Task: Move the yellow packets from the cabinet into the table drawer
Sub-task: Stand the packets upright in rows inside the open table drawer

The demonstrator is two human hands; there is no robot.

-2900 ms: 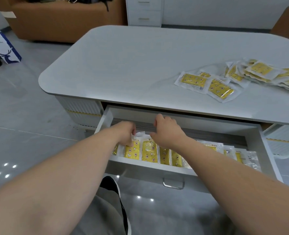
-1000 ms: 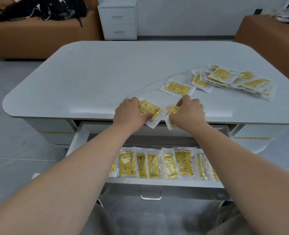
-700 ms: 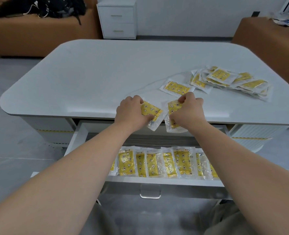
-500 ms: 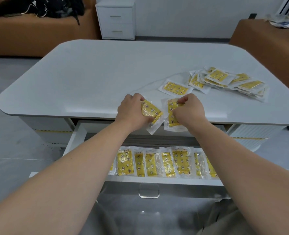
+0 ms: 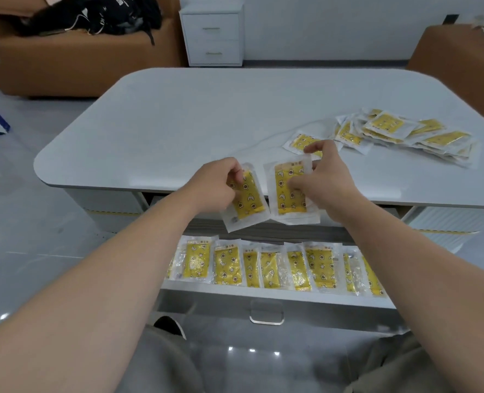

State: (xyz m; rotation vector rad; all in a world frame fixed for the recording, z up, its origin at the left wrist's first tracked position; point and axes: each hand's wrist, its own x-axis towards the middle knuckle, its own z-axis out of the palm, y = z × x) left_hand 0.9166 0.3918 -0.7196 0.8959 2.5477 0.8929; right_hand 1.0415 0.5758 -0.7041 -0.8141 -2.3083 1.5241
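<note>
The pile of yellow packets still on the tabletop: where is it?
In the head view, the pile lies on the table's far right, beyond the right hand.

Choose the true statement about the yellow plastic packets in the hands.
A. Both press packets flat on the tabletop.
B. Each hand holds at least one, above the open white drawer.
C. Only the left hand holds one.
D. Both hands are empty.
B: the left hand pinches one yellow plastic packet, the right hand another, above the open white drawer.

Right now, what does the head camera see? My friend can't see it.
Each hand, left hand and right hand, holds a yellow packet above the open drawer; more packets line the drawer, more lie piled on the table.
</note>
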